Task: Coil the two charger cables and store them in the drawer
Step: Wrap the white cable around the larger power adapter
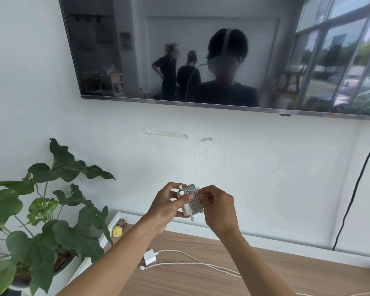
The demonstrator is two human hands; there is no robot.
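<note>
I hold a white charger brick with its grey cable wound tightly around it [192, 199] up in front of the wall. My left hand [169, 202] grips the brick from the left, thumb across its face. My right hand [217, 207] pinches the cable's end at the top right of the coil. A second charger, a small white plug [149, 256] with a loose pale cable [201, 262], lies uncoiled on the wooden top [265, 280] below my arms; its cable trails off to the right. No drawer is visible.
A large leafy potted plant [41, 210] stands at the left. A small yellow object [117, 231] sits on the white cabinet edge beside it. A wall-mounted TV [201, 50] hangs above, and its black cord [355, 189] runs down the wall at right.
</note>
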